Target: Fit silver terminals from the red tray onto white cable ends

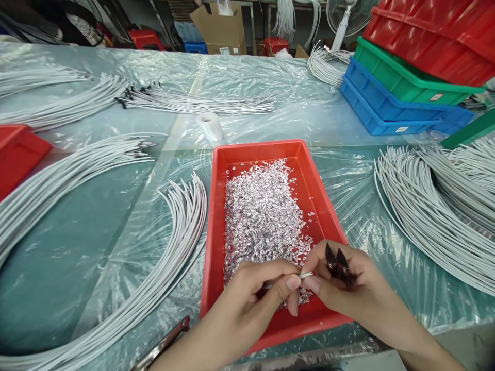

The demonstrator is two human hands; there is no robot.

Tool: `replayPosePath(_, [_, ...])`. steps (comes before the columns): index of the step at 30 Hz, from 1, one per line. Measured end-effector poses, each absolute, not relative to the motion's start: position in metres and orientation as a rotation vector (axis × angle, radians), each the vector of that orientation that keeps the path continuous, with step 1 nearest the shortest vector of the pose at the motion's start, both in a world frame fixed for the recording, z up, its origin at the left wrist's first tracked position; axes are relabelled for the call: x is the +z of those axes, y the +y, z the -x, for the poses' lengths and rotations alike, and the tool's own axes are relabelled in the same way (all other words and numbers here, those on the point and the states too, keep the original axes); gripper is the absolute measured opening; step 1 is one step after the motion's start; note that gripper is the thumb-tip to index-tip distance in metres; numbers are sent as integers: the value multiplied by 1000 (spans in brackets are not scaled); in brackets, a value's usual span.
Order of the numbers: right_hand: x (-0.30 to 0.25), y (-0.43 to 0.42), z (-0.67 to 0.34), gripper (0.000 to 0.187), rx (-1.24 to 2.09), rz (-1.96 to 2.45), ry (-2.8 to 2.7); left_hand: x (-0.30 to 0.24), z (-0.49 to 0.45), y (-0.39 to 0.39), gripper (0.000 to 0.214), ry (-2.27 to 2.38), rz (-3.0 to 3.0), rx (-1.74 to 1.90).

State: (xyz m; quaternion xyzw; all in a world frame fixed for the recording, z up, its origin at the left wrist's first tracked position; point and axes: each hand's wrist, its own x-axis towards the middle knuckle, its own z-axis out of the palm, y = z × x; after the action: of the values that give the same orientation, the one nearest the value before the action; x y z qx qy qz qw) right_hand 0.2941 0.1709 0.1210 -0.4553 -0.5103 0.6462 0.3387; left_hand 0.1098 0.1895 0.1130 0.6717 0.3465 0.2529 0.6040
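Observation:
My left hand (260, 294) pinches a white cable (304, 275) between thumb and forefinger, close to its end. My right hand (361, 281) has its thumb and fingertip at the tip of that same cable. Tucked in the right palm is a pair of small dark snips (335, 262), its two pointed blades apart and aimed upward. Both hands hover over the near end of a red tray (327, 206). In the tray lies a heap of small silvery foil scraps (259, 216), partly hidden by my hands.
Bundles of white cable curve at the left (181, 226) and right (429, 216). A clear plastic roll (210, 126) stands behind the tray. Stacked blue bins (386, 105), a green bin (410, 77) and a red bin (436, 36) are at the back right. A dark-handled tool (166, 340) lies front left.

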Motion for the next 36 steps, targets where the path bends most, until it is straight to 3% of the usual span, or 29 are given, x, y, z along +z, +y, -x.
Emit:
replayPosePath(14, [119, 171, -294, 7, 1648, 1218, -1269, 108, -109, 184, 23, 860, -1409, 561])
replayPosePath(36, [114, 175, -288, 14, 1798, 1104, -1104, 109, -110, 187, 32, 743, -1102, 511])
